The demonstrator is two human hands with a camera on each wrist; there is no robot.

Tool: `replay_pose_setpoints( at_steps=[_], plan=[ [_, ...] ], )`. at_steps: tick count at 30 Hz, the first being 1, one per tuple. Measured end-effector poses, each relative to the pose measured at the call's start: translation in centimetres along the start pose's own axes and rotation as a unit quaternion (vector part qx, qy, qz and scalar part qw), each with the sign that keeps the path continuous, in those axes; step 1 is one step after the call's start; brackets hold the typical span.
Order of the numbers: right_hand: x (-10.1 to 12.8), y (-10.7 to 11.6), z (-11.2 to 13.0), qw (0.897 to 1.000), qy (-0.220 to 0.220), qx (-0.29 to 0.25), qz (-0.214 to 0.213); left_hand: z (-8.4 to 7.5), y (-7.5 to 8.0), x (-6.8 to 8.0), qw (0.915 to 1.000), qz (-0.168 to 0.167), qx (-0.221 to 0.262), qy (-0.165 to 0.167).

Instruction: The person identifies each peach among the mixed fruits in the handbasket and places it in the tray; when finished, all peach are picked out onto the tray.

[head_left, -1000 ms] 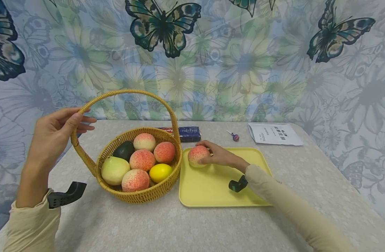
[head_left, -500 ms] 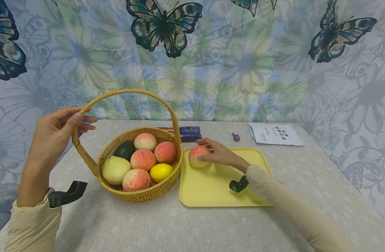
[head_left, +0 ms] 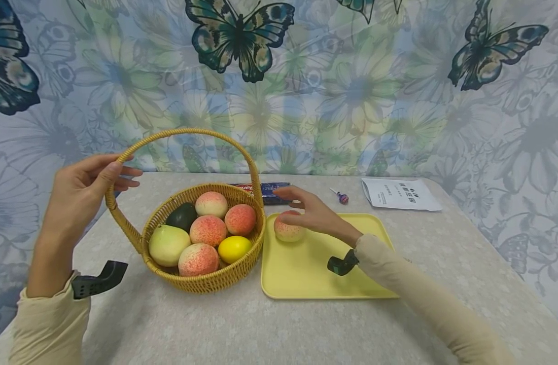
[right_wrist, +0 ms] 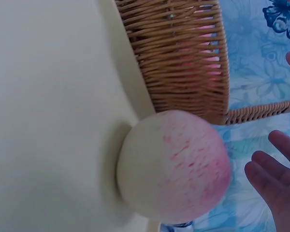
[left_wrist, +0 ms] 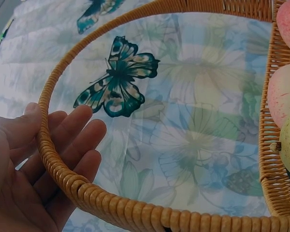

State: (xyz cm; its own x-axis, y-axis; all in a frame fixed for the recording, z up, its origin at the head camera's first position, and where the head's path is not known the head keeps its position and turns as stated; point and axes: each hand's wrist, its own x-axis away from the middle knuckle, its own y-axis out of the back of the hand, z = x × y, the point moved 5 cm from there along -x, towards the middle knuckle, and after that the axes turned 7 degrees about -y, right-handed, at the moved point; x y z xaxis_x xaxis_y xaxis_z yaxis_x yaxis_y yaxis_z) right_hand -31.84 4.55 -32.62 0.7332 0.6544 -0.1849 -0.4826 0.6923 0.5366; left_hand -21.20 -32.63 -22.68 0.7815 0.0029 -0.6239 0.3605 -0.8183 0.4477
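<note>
In the head view a wicker basket (head_left: 203, 286) stands left of centre, its tall handle (head_left: 192, 131) upright. My left hand (head_left: 80, 190) pinches the handle's left side between thumb and fingers; the left wrist view shows the fingers (left_wrist: 89, 133) loosely spread behind it. Inside lie a pear (head_left: 169, 246), a dark green avocado-like fruit (head_left: 181, 217), a lemon (head_left: 235, 249) and several peaches (head_left: 198, 259). One more peach (head_left: 287, 232) rests on the yellow tray (head_left: 324, 284) at its back left corner. Over that peach is my right hand (head_left: 317, 215), fingers extended, apart from it in the right wrist view.
Behind the basket and tray lies a blue spaghetti packet (head_left: 275, 188), partly hidden. A wrapped lollipop (head_left: 343, 198) and a white printed pouch (head_left: 402, 195) lie farther right. A butterfly-print cloth (head_left: 260, 111) hangs behind the table.
My right hand has let go of the peach on the tray and risen slightly, its fingers opening. The peach stays in place. My left hand keeps its hold on the handle.
</note>
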Motion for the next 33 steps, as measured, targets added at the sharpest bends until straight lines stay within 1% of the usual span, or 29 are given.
replay_pose_setpoints(
  at_steps=[6,10,14,17,22,25,28,33],
  plan=[
    [-0.6,-1.0,1.5,1.000,0.010,-0.020,0.018,0.1,0.0,0.0,1.0000,0.001,0.004,0.004],
    [-1.1,-1.8,2.3,0.999,0.027,-0.013,0.031,0.1,0.0,0.0,1.0000,0.000,0.003,0.005],
    [-1.6,-2.8,2.7,0.998,0.029,-0.004,0.049,0.2,0.0,-0.1,1.0000,-0.001,-0.001,0.005],
    [-2.1,-3.4,3.1,0.997,0.034,0.017,0.064,0.2,-0.1,-0.1,1.0000,-0.001,-0.002,0.006],
    [-2.7,-4.1,3.7,0.993,0.037,0.073,0.085,0.1,-0.1,-0.2,1.0000,-0.001,-0.004,0.006],
    [-3.1,-4.5,3.7,0.987,0.035,0.122,0.096,0.0,-0.1,-0.3,1.0000,-0.001,-0.007,0.005],
    [-3.4,-4.9,3.7,0.981,0.032,0.158,0.108,0.0,-0.1,-0.2,0.9999,0.000,-0.010,0.006],
    [-4.0,-5.5,3.9,0.976,0.033,0.178,0.121,0.0,-0.1,-0.2,0.9999,-0.002,-0.009,0.005]
  ],
)
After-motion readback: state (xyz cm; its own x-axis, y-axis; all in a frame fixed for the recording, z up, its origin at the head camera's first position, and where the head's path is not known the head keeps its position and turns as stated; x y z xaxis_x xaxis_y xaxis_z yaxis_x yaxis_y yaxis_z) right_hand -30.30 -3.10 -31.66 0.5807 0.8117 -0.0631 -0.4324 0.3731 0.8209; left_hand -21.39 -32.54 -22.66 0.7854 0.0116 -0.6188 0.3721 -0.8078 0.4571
